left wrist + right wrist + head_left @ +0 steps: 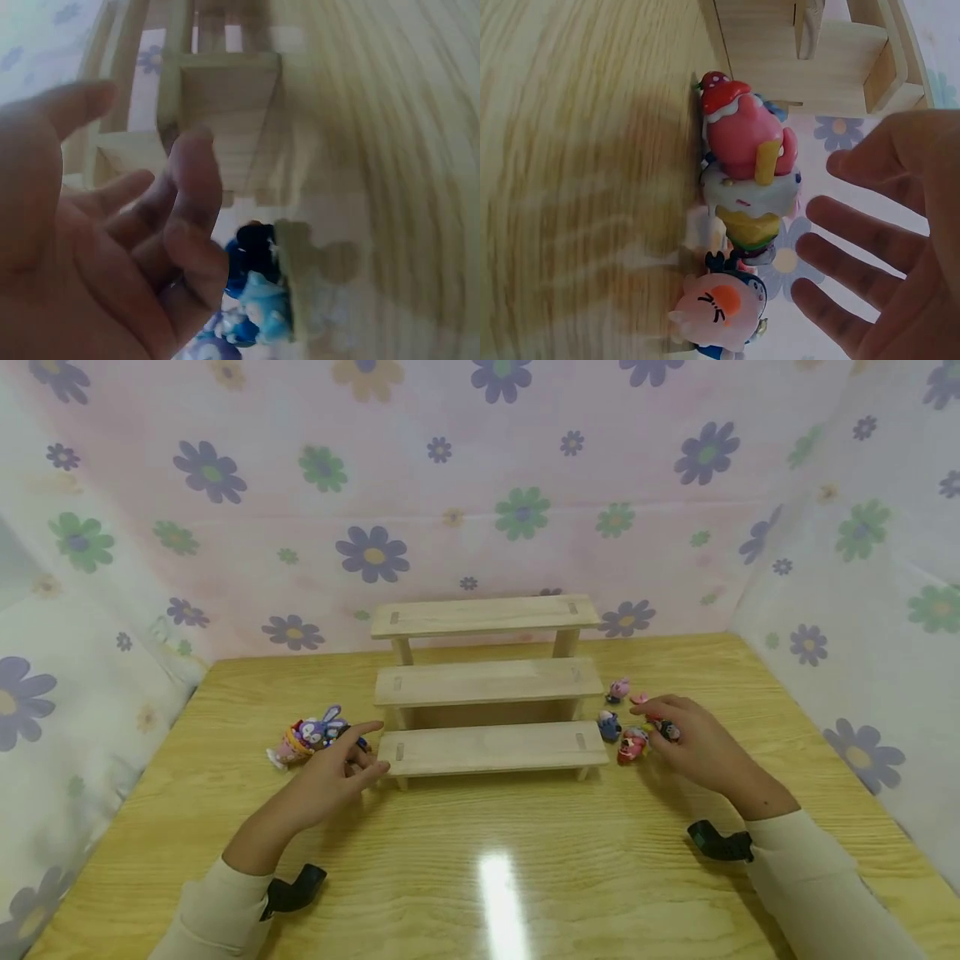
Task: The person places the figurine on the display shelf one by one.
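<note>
My left hand [324, 789] is at the left end of the lowest board of a three-step wooden shelf [491, 748], its fingers loosely bent and holding nothing. Just behind it on the table lies a cluster of small toy figures [311, 732], with blue and purple ones [266, 307] showing in the left wrist view. My right hand [701, 747] hovers over more figures at the shelf's right side, fingers relaxed and apart from them. Among these are a pink figure with a strawberry cap [742, 135] and a pale pink round-headed figure [716, 307]. Parts of both groups are hidden behind the hands.
The shelf stands mid-table towards the back, its top board [487, 616] near the flowered cloth backdrop [442, 485]. A small pink figure [618, 689] and a dark blue one [608, 727] stand close to its right end. The wood-grained table [412, 860] extends in front.
</note>
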Demonstrator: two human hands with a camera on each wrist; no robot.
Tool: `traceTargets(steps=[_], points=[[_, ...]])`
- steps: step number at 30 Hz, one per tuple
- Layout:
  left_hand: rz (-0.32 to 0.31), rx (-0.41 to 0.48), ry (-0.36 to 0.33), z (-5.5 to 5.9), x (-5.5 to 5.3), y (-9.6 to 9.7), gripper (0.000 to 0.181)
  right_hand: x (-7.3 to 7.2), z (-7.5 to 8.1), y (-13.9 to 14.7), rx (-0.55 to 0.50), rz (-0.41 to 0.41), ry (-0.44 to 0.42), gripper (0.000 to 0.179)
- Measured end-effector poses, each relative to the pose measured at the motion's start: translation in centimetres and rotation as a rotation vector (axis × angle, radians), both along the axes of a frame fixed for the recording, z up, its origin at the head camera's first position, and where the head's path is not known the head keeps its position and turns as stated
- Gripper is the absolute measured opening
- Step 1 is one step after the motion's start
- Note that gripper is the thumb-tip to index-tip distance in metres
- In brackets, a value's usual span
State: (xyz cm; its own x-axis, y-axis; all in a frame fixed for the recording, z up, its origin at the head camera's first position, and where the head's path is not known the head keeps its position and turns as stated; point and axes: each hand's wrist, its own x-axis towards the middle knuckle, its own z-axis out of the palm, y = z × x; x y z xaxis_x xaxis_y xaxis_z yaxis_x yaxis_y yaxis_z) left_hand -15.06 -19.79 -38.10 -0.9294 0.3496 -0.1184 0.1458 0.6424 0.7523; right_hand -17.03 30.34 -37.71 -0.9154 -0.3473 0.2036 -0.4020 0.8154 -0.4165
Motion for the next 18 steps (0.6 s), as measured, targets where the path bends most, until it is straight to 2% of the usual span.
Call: traceTargets(steps=[4,9,12,18], points=[[-0.083,0.071,-0.060,-0.8,-0.2,-0.5,0.073,-0.2,-0.3,0.3,0.008,0.044,-0.048,0.037],[-0.172,0.197,-0.121,-1.6,-0.9,-0.9,0.077,-0.3,-0.7,0.3,0.008,0.077,-0.044,0.038],[-0.184,0.253,-0.147,-2.1,-1.2,-1.0,0.079,-0.3,-0.7,0.2,0.019,0.084,-0.029,0.037],[-0.186,0.309,-0.161,-2.8,-1.4,-1.2,0.074,-0.4,-0.8,0.2,0.034,0.085,-0.026,0.035]])
